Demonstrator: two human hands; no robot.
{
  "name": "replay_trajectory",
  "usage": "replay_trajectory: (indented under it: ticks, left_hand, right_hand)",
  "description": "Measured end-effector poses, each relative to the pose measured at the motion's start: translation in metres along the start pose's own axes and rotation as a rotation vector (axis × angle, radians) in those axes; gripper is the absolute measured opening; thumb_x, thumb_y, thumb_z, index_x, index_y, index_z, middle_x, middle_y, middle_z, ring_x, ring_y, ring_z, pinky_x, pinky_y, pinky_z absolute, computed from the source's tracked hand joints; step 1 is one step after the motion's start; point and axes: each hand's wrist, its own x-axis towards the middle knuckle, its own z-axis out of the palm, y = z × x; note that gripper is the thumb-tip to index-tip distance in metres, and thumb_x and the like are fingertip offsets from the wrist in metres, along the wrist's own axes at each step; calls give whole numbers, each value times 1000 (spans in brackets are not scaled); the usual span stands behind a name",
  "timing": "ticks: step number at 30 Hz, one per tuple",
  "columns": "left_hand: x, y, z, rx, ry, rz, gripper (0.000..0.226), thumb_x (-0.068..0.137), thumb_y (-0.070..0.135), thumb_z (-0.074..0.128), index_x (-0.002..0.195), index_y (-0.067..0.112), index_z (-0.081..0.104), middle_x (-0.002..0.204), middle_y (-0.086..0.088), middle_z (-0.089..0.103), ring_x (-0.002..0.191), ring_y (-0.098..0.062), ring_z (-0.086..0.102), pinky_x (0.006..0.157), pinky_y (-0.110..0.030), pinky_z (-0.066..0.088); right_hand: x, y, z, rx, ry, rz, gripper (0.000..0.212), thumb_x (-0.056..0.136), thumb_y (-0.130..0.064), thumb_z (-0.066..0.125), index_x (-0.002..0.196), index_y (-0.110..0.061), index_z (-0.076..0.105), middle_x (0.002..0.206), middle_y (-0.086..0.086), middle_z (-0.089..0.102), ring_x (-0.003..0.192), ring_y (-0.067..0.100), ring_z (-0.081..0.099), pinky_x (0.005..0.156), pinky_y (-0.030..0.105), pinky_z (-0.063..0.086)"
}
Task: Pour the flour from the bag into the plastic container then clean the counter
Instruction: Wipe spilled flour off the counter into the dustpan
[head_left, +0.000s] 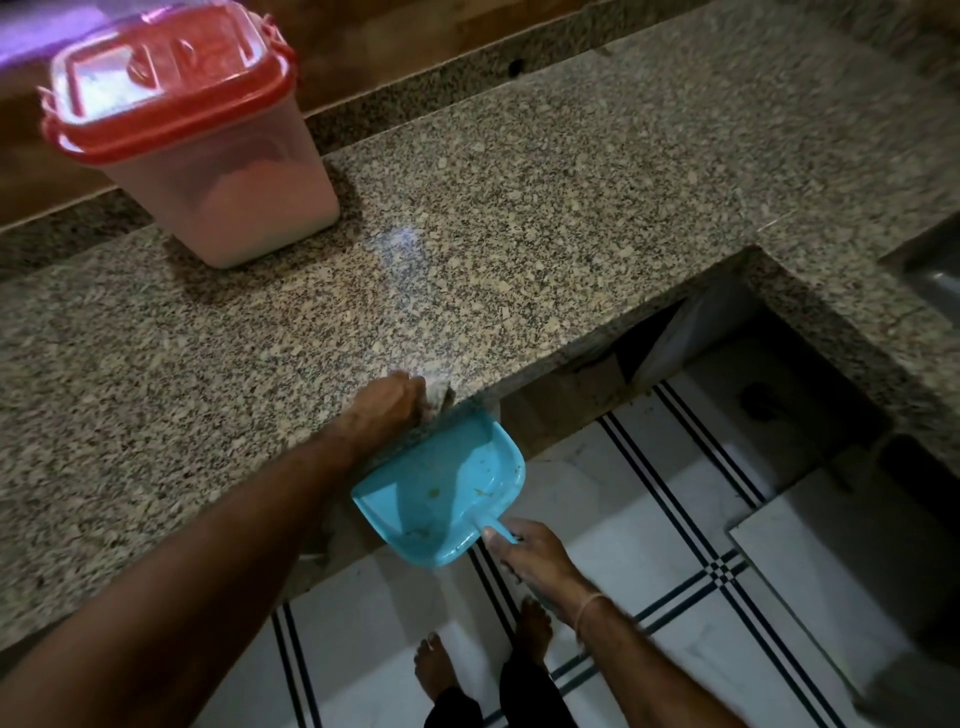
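A translucent plastic container (228, 176) with a red lid stands shut at the back left of the granite counter (519, 208), flour showing inside. My left hand (387, 402) is at the counter's front edge, its fingers curled round a small pale cloth or brush (436, 402); which one I cannot tell. A faint streak of flour dust (402, 254) runs from the container toward that hand. Just below the edge, my right hand (535, 556) grips the handle of a blue dustpan (441, 488), held with its mouth against the counter lip. No flour bag is in view.
A steel sink (930, 265) sits at the right edge. The counter has a recess on the right, open down to the white tiled floor (675, 597) with black lines. My bare feet (436, 670) stand below the dustpan.
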Motion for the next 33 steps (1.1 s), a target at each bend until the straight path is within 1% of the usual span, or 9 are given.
replay_trajectory:
  ticks: [3, 8, 11, 14, 16, 19, 22, 28, 33]
  left_hand:
    - [-9, 4, -4, -99, 41, -48, 23, 106, 26, 55, 101, 4, 61, 98, -15, 64, 75, -23, 54, 62, -30, 39]
    - [-50, 20, 17, -216, 157, -34, 19, 100, 18, 62, 88, 16, 48, 87, -1, 53, 75, -18, 51, 55, -17, 27]
    - [-53, 4, 23, -333, 245, -64, 15, 103, 29, 61, 93, 17, 58, 90, 3, 60, 72, -12, 57, 56, -25, 44]
    - [-58, -18, 15, -253, 345, -200, 16, 102, 27, 61, 105, 11, 60, 96, -5, 59, 75, -17, 53, 59, -34, 45]
    - [-61, -19, 16, -123, 324, -298, 18, 101, 19, 61, 110, 4, 60, 102, -17, 62, 80, -21, 48, 63, -36, 38]
    - [-52, 2, 21, -128, 319, -331, 17, 103, 18, 57, 108, 3, 62, 98, -14, 63, 79, -21, 45, 63, -31, 30]
    - [-26, 19, 21, -138, 329, -227, 20, 105, 28, 55, 107, 10, 63, 95, -8, 61, 74, -20, 49, 60, -29, 30]
    - [-5, -6, 13, -119, 172, 71, 20, 102, 32, 60, 102, 12, 59, 93, -2, 49, 79, -20, 50, 61, -30, 28]
    - [-6, -11, 19, -77, 42, 9, 20, 105, 33, 50, 98, 15, 47, 95, -9, 54, 80, -24, 51, 66, -31, 32]
  right_hand:
    - [-1, 0, -2, 1, 11, -3, 25, 97, -47, 67, 83, -26, 68, 69, -11, 57, 60, 1, 54, 58, 21, 46]
    - [7, 1, -9, 25, 34, 12, 26, 96, -48, 70, 82, -26, 69, 70, -12, 59, 64, 3, 56, 59, 22, 47]
    - [10, 0, -8, 39, 20, 8, 23, 97, -48, 69, 92, -26, 73, 71, -15, 62, 65, 0, 58, 60, 19, 48]
    - [14, 1, -8, 26, 13, -2, 32, 94, -54, 69, 101, -23, 76, 74, -15, 63, 67, 0, 59, 61, 19, 49]
    - [14, 2, -5, 18, 18, -3, 35, 94, -53, 69, 106, -21, 76, 75, -14, 64, 69, 1, 60, 61, 20, 49]
    - [12, 5, -1, 25, 28, -16, 33, 94, -51, 70, 104, -20, 77, 69, -17, 64, 66, 1, 59, 61, 23, 48]
    - [10, 12, 1, 16, 32, 3, 44, 89, -54, 70, 104, -14, 77, 66, -15, 61, 63, 0, 58, 60, 24, 48]
    - [0, 17, -1, -5, 34, 14, 36, 92, -50, 71, 102, -17, 77, 69, -12, 64, 64, 1, 60, 61, 23, 49]
    - [-6, 9, -3, -1, 35, -6, 20, 97, -43, 70, 90, -25, 73, 65, -17, 62, 61, -2, 56, 59, 19, 46]
